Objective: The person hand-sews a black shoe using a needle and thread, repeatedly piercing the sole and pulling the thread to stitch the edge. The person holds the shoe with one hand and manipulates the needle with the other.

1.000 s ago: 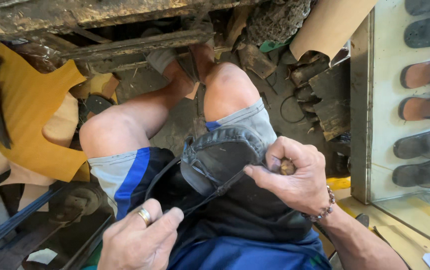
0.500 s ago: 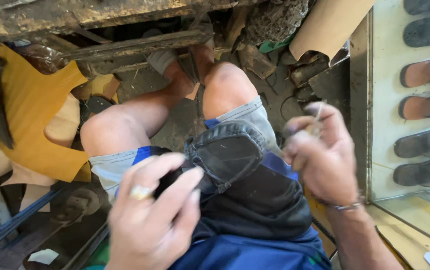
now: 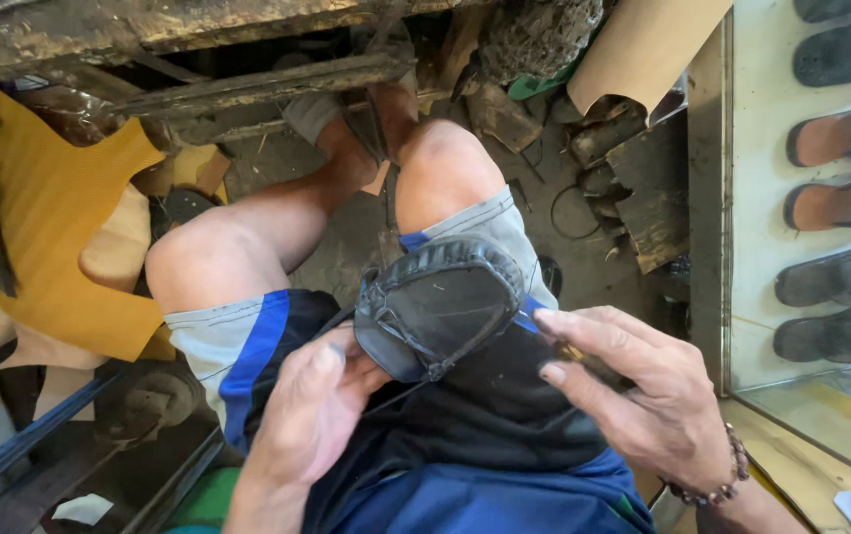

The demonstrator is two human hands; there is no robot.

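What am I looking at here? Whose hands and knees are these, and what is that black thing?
A camera worn on a person's head looks down at their own lap. The person sits with bare knees, wearing blue and grey shorts. The left hand steadies a black leather shoe piece with stitched edges that rests on the right thigh. The right hand, with a bead bracelet on the wrist, pinches a small tool beside it; I cannot tell what kind. A yellow leather sheet lies on the left, and sandals sit on a shelf at right.
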